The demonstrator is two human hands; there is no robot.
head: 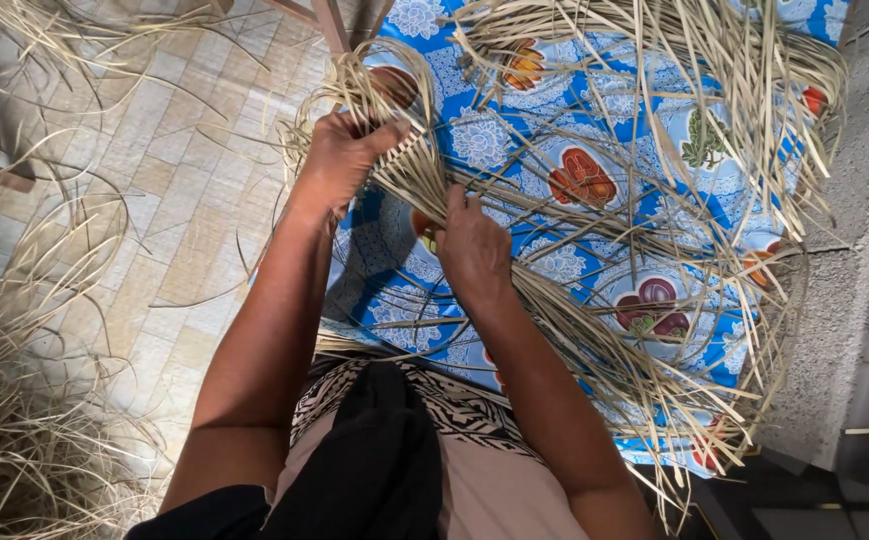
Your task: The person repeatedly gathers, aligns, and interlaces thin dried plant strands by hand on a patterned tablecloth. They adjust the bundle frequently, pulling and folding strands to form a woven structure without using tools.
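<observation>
My left hand (340,160) grips a bundle of pale dried straw strips (410,160) near its looped upper end. My right hand (473,250) closes on the same bundle a little lower, fingers curled around the strips. The strips fan out from my hands to the right and down (645,380), lying over a blue patterned cloth (485,135) with white flowers and red fruit motifs. More loose strips spread in a tangle over the cloth's upper right (715,70).
A tiled floor (175,200) lies on the left, with heaps of dried straw (25,440) at the lower left. A grey concrete wall (855,260) runs down the right. A wooden leg (330,22) stands at the top. My lap with patterned fabric (455,410) is below.
</observation>
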